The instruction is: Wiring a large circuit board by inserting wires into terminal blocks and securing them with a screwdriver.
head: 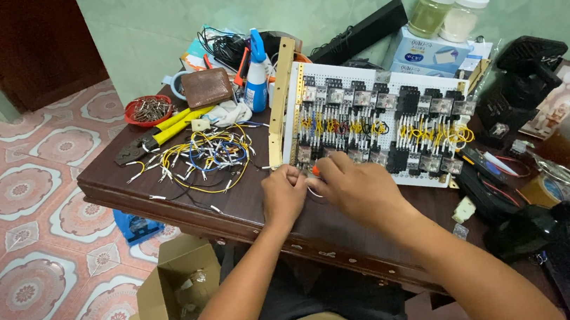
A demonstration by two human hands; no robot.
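A white perforated board (pixel 332 70) carrying several black relays and yellow wiring lies on a dark wooden table (pixel 233 208). My left hand (pixel 283 197) pinches a thin white wire at the board's near edge. My right hand (pixel 353 189) is closed around a small tool with an orange handle (pixel 315 169), its tip at the board's lower row. Both hands touch each other just in front of the board.
A pile of yellow, white and blue wires (pixel 204 158) lies left of the board, with yellow-handled crimpers (pixel 162 132), a red bowl of screws (pixel 149 111), a brown wallet (pixel 207 87) and a blue bottle (pixel 256 71). Two jars (pixel 449 12) stand behind. An open cardboard box (pixel 172 299) sits on the floor.
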